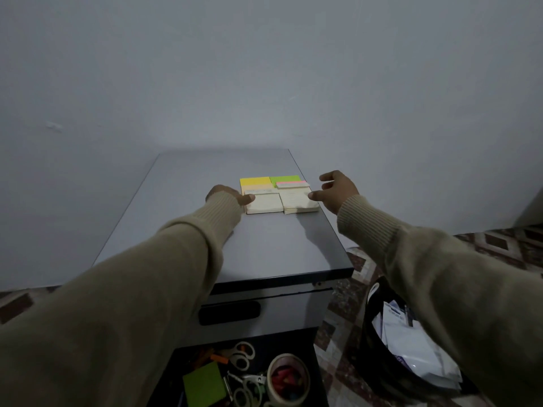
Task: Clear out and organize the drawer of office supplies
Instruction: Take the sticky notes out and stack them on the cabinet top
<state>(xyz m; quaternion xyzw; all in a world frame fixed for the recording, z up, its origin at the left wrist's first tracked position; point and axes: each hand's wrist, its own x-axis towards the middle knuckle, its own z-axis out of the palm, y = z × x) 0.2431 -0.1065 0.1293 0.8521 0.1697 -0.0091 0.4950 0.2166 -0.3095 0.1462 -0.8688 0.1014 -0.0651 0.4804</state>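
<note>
Sticky-note pads lie grouped on the grey cabinet top [182, 207]: two cream pads [266, 202] in front, a yellow pad [255, 181] and a green pad [284, 179] behind, with a pink-edged strip [291, 183] on them. My left hand [227, 195] touches the left side of the left cream pad with its thumb. My right hand [335, 189] hovers just right of the pads, fingers loosely spread, holding nothing. Below, the open drawer [311, 362] holds scissors [242, 355], a green sticky pad [204, 384] and a tape roll [289, 377].
A black bin [379, 342] with white plastic packets [411, 339] stands on the patterned floor [499, 245] right of the cabinet. A closed drawer with a dark handle slot [229, 312] sits above the open one. A plain wall rises behind.
</note>
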